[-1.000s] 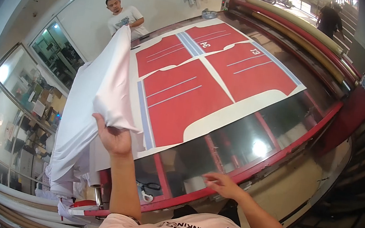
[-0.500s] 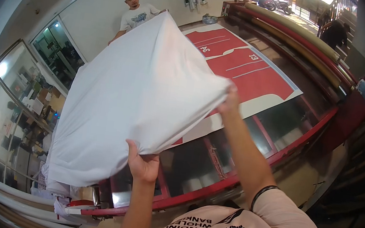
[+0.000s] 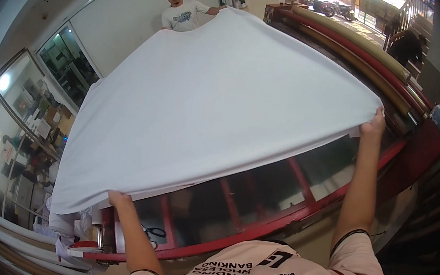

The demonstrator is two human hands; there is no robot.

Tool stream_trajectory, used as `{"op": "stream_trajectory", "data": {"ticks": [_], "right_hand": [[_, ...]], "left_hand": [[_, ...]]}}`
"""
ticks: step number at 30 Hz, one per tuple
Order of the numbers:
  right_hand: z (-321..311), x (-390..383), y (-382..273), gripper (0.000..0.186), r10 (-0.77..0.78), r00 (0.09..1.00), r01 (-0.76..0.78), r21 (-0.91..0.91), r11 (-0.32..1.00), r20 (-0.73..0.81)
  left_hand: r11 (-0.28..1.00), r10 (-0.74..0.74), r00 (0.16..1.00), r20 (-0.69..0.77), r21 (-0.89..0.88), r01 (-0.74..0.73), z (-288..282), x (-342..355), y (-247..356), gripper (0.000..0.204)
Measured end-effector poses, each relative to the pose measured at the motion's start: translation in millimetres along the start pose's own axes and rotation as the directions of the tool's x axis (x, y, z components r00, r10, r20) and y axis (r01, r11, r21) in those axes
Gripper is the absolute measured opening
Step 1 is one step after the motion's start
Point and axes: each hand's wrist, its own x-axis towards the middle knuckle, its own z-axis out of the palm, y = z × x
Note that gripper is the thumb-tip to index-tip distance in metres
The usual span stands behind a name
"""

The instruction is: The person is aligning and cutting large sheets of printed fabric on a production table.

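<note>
A large white fabric sheet [image 3: 219, 103] is stretched across the red-framed machine table [image 3: 309, 203], covering the red printed panels seen earlier. My left hand [image 3: 119, 200] is closed on its near edge at the lower left. With my right hand [image 3: 374, 122] I grip its near corner at the right, beside the rollers. At the far side, a co-worker [image 3: 183, 17] in a white T-shirt holds the opposite edge with both hands. Black-handled scissors [image 3: 155, 232] lie on the table below the fabric, near my left arm.
Long beige and red rollers [image 3: 351, 46] run along the right side of the machine. Several tubes [image 3: 20, 241] are stacked at lower left, beside glass partitions [image 3: 17, 120]. Another person [image 3: 404, 48] in dark clothing bends near stairs at upper right, with motorbikes [image 3: 328, 6] outside.
My right hand has taken the fabric and moved right and up, spreading it over the printed panels. My left hand moved down and left; the co-worker shifted right, arms spread.
</note>
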Motion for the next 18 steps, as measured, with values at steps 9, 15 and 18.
{"op": "stream_trajectory", "data": {"ticks": [9,15,18], "right_hand": [[-89.8,160.3,-41.2,0.047,-0.155,0.956,0.061,-0.348,0.936,-0.25],[-172.4,196.2,15.8,0.052,0.075,0.955,-0.148,-0.243,0.959,-0.286],[-213.5,196.3,55.2,0.053,0.143,0.919,-0.254,-0.276,0.927,-0.367]], "left_hand": [[0.871,0.11,0.904,0.412,0.398,-0.287,143.0,-249.9,-138.7,0.034],[0.926,0.176,0.963,0.206,0.298,-0.233,100.4,-199.0,-102.1,0.042],[0.907,0.2,0.979,-0.031,0.383,-0.173,58.3,-169.1,-75.8,0.045]]}}
